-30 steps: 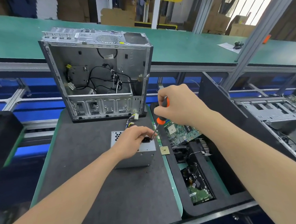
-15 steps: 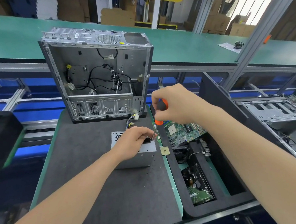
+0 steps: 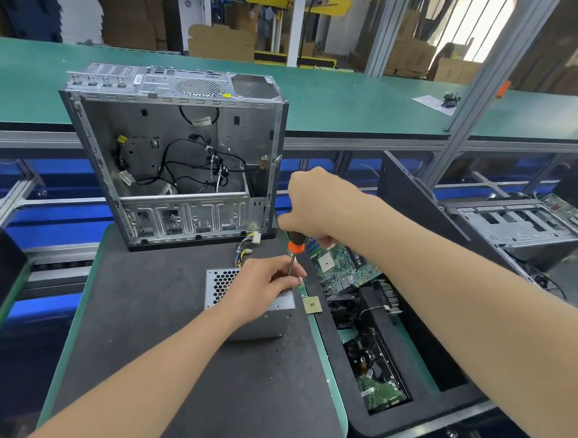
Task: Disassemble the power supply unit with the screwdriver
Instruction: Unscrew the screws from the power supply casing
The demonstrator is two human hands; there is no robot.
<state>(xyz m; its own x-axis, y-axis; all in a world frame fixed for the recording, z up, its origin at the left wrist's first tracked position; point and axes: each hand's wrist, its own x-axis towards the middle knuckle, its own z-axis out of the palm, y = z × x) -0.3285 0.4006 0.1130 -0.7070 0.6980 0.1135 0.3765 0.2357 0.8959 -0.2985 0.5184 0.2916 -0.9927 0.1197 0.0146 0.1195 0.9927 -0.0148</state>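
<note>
A grey metal power supply unit [image 3: 219, 285] with a honeycomb vent lies on the black mat [image 3: 159, 328], its bundle of coloured wires [image 3: 245, 250] trailing toward the case. My left hand [image 3: 268, 287] lies on the unit's top right part, with its fingertips pinching the metal shaft of the screwdriver. My right hand [image 3: 317, 203] grips the orange and black handle of the screwdriver [image 3: 294, 249], which stands nearly upright with its tip down at the unit's right edge. The tip itself is hidden by my left fingers.
An open, gutted computer case [image 3: 182, 151] stands upright behind the unit. To the right, a black foam tray [image 3: 435, 372] holds a motherboard [image 3: 343, 266], a fan and a hard drive [image 3: 378, 372]. A small CPU chip [image 3: 312, 304] lies beside the unit. Another chassis [image 3: 518, 228] lies at far right.
My right hand has turned on the screwdriver handle and covers more of it; the screwdriver stands a little steeper. My left hand stays on the unit by the shaft.
</note>
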